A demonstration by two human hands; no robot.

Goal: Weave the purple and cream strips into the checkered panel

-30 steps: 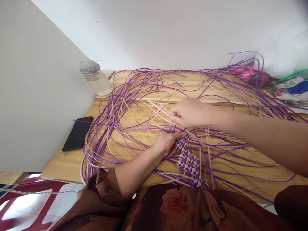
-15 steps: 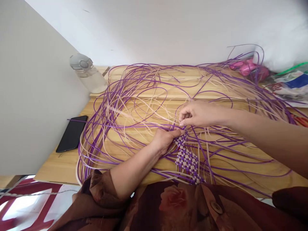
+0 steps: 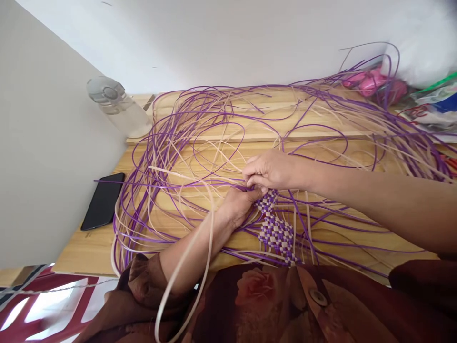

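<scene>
A strip of purple and cream weaving (image 3: pixel 276 233) lies on the wooden table (image 3: pixel 71 250), with long loose strands fanning out both ways. My left hand (image 3: pixel 241 205) pinches the upper end of the weaving, thumb on top. Just above it, my right hand (image 3: pixel 269 170) has its fingers curled together at the same end, close to the left thumb. What the right fingertips pinch looks like a strand, though they partly hide it. One cream strand (image 3: pixel 211 228) loops over my left forearm and down in front of my shirt.
Bundles of purple and cream strands (image 3: pixel 160 133) arch around the table. A clear bottle with a grey lid (image 3: pixel 119 107) and a black phone (image 3: pixel 103 200) are at the left. Pink items (image 3: pixel 371 83) and a plastic bag (image 3: pixel 437 105) sit at the back right.
My right hand has moved left, over the fingers of my left hand. A cream strand now loops across my left forearm. The view has shifted slightly.
</scene>
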